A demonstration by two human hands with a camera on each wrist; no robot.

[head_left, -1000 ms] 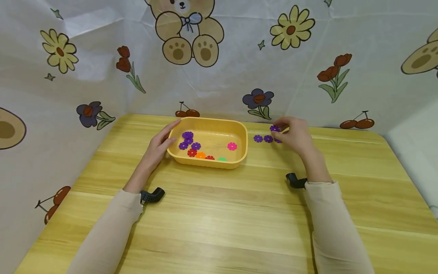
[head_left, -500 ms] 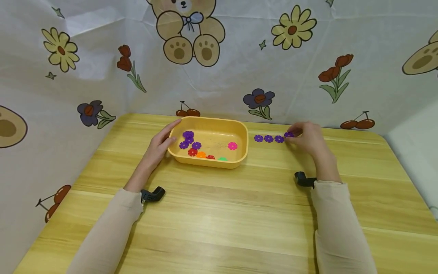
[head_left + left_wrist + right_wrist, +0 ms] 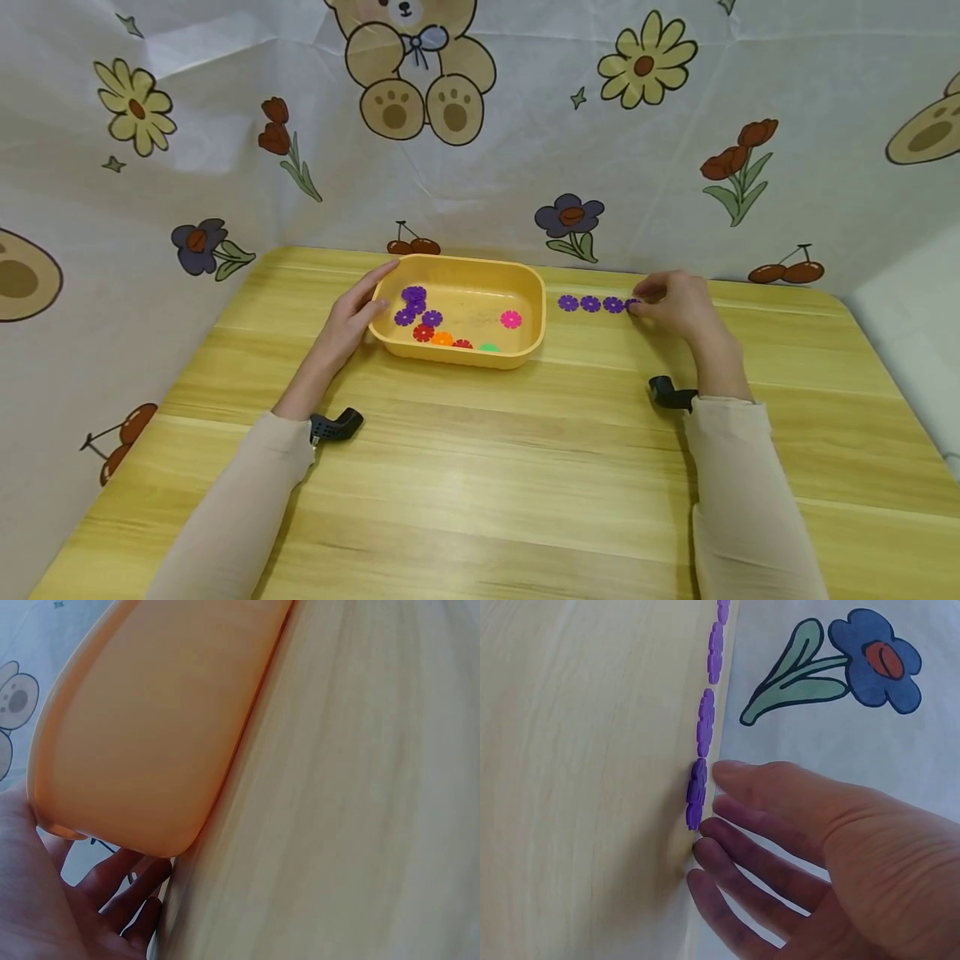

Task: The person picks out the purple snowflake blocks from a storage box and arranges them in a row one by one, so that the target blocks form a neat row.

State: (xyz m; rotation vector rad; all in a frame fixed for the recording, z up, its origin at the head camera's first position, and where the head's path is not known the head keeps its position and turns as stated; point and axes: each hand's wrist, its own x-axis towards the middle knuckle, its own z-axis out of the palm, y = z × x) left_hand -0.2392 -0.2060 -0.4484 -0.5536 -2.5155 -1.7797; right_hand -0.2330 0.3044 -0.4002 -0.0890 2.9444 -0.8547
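Purple flower discs (image 3: 591, 304) lie, in the head view, near the far edge of the table (image 3: 450, 467), seemingly aligned for even spacing; the left hand (image 3: 348, 317) grips the yellow tray (image 3: 457, 357), probably steadying it. Left wrist view: fingers bend behind its outer wall. Right wrist view: the right hand (image 3: 847, 847) spreads loosely by the end disc (image 3: 696, 795); contact is unclear.

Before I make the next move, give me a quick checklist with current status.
1. Left hand on yellow basket: ok, at its left end.
2. Basket upright on table: ok.
3. Row of purple discs roughly straight: ok, four in line.
4. End disc free of right hand: cannot tell, thumb right by it.
5. More purple discs in basket: ok, several.
6. Basket purple-only: not ok, pink disc and orange disc among others.
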